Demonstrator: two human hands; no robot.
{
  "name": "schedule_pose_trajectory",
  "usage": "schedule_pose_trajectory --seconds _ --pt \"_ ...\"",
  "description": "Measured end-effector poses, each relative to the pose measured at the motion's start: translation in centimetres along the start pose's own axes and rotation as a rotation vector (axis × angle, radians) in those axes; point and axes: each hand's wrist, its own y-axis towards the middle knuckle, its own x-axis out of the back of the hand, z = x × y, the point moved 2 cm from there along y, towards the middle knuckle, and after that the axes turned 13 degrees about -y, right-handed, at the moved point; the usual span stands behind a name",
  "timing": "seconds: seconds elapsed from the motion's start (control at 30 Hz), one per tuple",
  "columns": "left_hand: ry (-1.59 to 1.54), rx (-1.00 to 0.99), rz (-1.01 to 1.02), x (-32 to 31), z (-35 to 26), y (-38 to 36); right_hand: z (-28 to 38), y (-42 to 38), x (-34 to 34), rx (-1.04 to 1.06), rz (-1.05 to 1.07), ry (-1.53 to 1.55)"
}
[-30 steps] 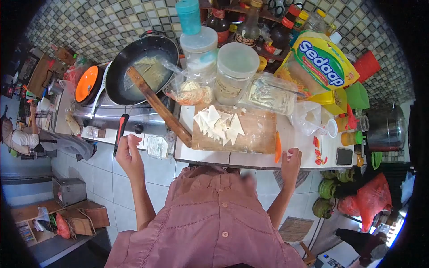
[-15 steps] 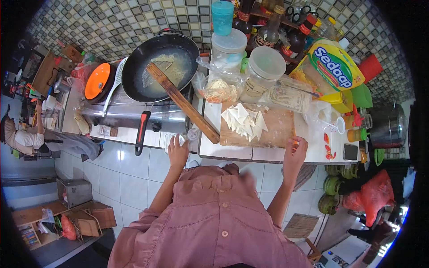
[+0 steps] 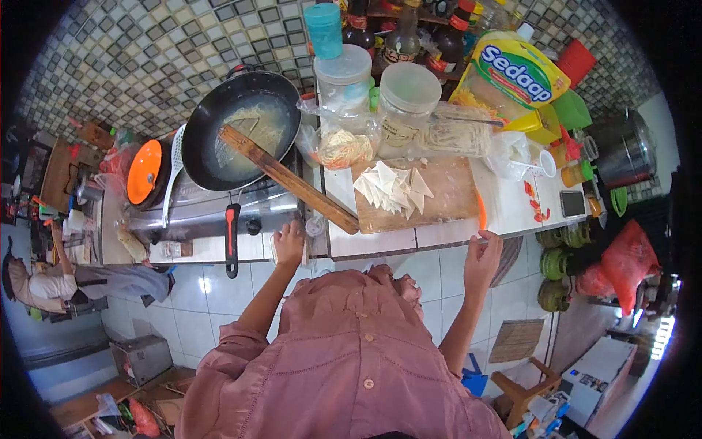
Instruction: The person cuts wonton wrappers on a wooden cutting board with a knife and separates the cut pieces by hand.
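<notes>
My left hand (image 3: 289,245) is at the counter's front edge with its fingers slightly apart, beside a small clear container (image 3: 315,225). Below the cutting board's right corner, my right hand (image 3: 483,257) has loosely bent fingers and nothing visible in them. A slim orange object (image 3: 481,211) lies along the right edge of the wooden cutting board (image 3: 455,192), just above my right fingertips. White folded triangular pieces (image 3: 387,187) are heaped on the board's left half. A long wooden plank (image 3: 289,179) reaches from the black wok (image 3: 202,128) to the board.
The wok holds cloudy liquid and a wire strainer (image 3: 238,139). Jars (image 3: 409,91), a bag of noodles (image 3: 345,148) and a yellow pouch (image 3: 512,69) stand behind the board. A phone (image 3: 572,203) lies at right. Another person (image 3: 55,282) is at far left.
My right hand has come away from the orange object, which now lies uncovered at the board's edge. The camera view has shifted. My left hand stays near the counter's edge.
</notes>
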Motion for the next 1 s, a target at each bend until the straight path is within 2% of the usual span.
schedule_pose_trajectory --seconds 0.07,0.13,0.27,0.37,0.43,0.47,0.53,0.6,0.73,0.8,0.97,1.0 --pt "-0.022 -0.026 -0.064 -0.7 0.9 0.5 0.0 -0.4 0.0 -0.002 -0.022 0.010" --pt "-0.032 -0.226 -0.014 1.1 0.5 0.9 0.0 -0.8 0.0 -0.012 -0.036 0.006" --pt "-0.070 -0.274 -0.035 3.3 0.7 0.6 -0.5 -0.7 0.1 -0.062 -0.057 -0.035" --pt "-0.107 -0.393 -0.135 5.3 0.6 0.3 -0.8 -0.4 0.1 -0.071 -0.084 -0.096" --pt "-0.295 -0.373 -0.092 6.3 0.2 -0.2 -0.7 -0.1 0.0 -0.082 -0.096 -0.090" --pt "-0.292 -0.399 -0.087 6.5 0.0 -0.3 -0.6 0.1 0.1 -0.079 -0.107 -0.088" --pt "-0.589 -0.340 -0.209 7.4 0.0 -0.8 -0.4 0.4 0.8 -0.104 -0.129 -0.111" --pt "-0.789 -0.267 -0.238 8.9 -0.3 -1.5 -0.5 0.9 0.7 -0.107 -0.151 -0.129" --pt "-0.956 -0.136 -0.287 14.4 -3.2 -2.3 -3.1 3.1 -1.0 -0.042 -0.058 -0.206" --pt "-0.818 -0.087 -0.201 16.8 -4.7 -1.9 -4.3 4.2 -2.5 -0.019 0.007 -0.220" --pt "-0.930 -0.090 -0.549 20.2 -11.0 0.4 -6.4 7.5 -5.4 0.131 0.104 -0.312" --pt "-0.932 -0.086 -0.546 21.2 -13.0 1.4 -6.2 7.7 -5.7 0.155 0.131 -0.317"
